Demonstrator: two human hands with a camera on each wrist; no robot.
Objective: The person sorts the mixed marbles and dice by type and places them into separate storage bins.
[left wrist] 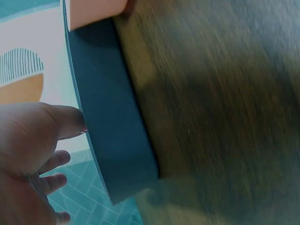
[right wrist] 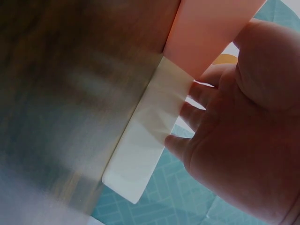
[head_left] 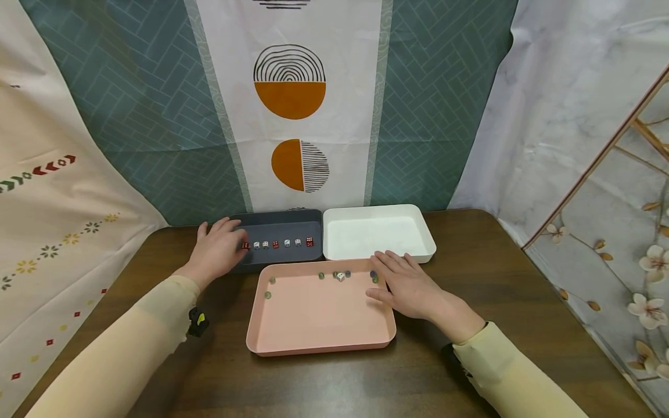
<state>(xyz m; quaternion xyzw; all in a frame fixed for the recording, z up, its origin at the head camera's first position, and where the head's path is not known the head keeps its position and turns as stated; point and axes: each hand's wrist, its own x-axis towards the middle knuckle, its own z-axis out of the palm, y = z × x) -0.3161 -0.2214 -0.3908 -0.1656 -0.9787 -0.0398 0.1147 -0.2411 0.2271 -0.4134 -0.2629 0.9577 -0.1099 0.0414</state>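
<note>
Our left hand (head_left: 218,247) reaches over the left end of the dark tray (head_left: 284,228), with thumb and index finger pinching the red die (head_left: 245,245) at the left of a row of dice (head_left: 275,244). We cannot tell whether it touches the tray's floor. The step looks like setting it in line, so we do best to square it with the row, lower it straight and part both fingertips evenly, without nudging the white die (head_left: 256,245) just beside it. Lifting the hand straight up afterwards would spare the row.

Our right hand (head_left: 405,287) grasps nothing; its fingers lie loosely straight over the far right corner of the pink tray (head_left: 321,319). It should press lightly there, so that the tray does not tip or slide.

The dark tray and the white tray (head_left: 371,229) stand side by side along the far edge of the table (head_left: 334,383), with the pink tray in front. Along its far edge and far left corner lie marbles (head_left: 321,276) and a big die (head_left: 341,277). The dark tray's left wall limits the left hand's approach, and the curtain (head_left: 439,87) closes off the table's far edge.
</note>
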